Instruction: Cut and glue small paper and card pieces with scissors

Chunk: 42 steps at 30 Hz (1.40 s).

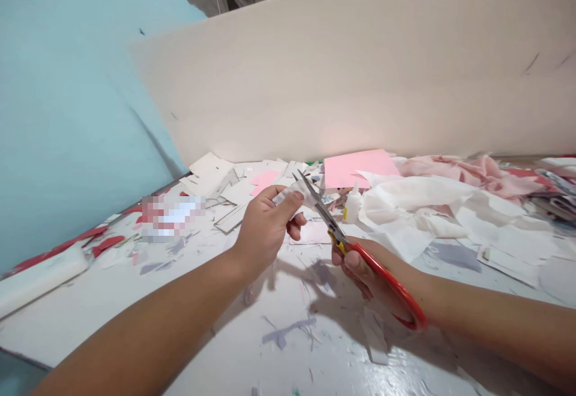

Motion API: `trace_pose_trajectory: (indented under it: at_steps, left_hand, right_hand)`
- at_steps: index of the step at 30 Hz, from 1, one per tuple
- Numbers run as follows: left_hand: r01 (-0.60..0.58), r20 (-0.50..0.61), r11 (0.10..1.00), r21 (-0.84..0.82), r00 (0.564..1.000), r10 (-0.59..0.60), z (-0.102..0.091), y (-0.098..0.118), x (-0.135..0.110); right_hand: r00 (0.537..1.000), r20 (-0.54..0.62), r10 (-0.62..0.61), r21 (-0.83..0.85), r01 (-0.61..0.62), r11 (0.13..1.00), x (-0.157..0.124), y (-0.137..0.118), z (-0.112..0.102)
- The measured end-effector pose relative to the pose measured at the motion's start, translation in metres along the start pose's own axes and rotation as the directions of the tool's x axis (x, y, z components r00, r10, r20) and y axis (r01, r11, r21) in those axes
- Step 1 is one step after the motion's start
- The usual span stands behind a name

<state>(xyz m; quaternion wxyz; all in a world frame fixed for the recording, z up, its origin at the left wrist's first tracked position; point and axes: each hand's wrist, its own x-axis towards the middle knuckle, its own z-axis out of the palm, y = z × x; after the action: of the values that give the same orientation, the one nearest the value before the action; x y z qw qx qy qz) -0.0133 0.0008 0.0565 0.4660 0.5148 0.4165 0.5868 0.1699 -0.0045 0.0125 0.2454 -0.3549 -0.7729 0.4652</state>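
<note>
Pinched between the thumb and fingers of my left hand (270, 222) is a small white piece of paper or thin fabric (308, 192); I cannot tell which. My right hand (366, 270) is closed on a pair of scissors (330, 219) with red handles and metal blades. The blades are slightly parted and point up and left, at the right edge of the white piece. Both hands are above the white table (216, 336). Beyond the scissors stands a small white glue bottle (353, 205) with a yellow label.
Pink card (360, 168) lies at the back. Crumpled white sheet material (418, 204) and pink fabric (472, 174) spread to the right. White board scraps (213, 171) and red scraps (108, 244) lie left. A white roll (45, 279) rests at the left edge. A pale partition (360, 72) rises behind.
</note>
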Motion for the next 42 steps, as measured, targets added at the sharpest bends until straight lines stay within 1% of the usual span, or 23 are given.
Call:
trace_pose_trajectory:
  at_steps: [4,21,32,36,40,42]
  left_hand:
    - [0.001,0.006,1.000,-0.007,1.000,-0.001,-0.0001,0.0004,0.0007]
    - [-0.007,0.013,1.000,-0.009,1.000,0.007,-0.0016,0.0002,0.0001]
    - [0.001,-0.003,1.000,-0.031,1.000,-0.001,-0.0004,-0.0010,0.0002]
    - [0.004,-0.012,1.000,-0.027,1.000,-0.004,-0.0007,-0.0012,-0.0003]
    - [0.004,-0.011,1.000,-0.029,1.000,-0.004,-0.0011,-0.0018,0.0000]
    - [0.004,-0.007,1.000,-0.030,1.000,-0.004,-0.0013,-0.0018,0.0001]
  right_hand:
    - [1.000,0.001,0.021,-0.020,-0.021,1.000,-0.0003,-0.0022,0.0008]
    - [0.998,-0.047,0.033,-0.053,-0.035,0.998,0.0016,0.0003,0.0043]
    - [0.997,-0.020,0.078,-0.142,-0.080,0.987,0.0011,0.0011,0.0004]
    - [0.991,0.003,0.131,-0.114,-0.130,0.985,0.0007,0.0032,-0.0014]
    - [0.990,0.002,0.143,-0.108,-0.142,0.984,0.0017,0.0023,-0.0023]
    - [0.987,0.023,0.161,-0.103,-0.158,0.982,0.0020,-0.0002,-0.0031]
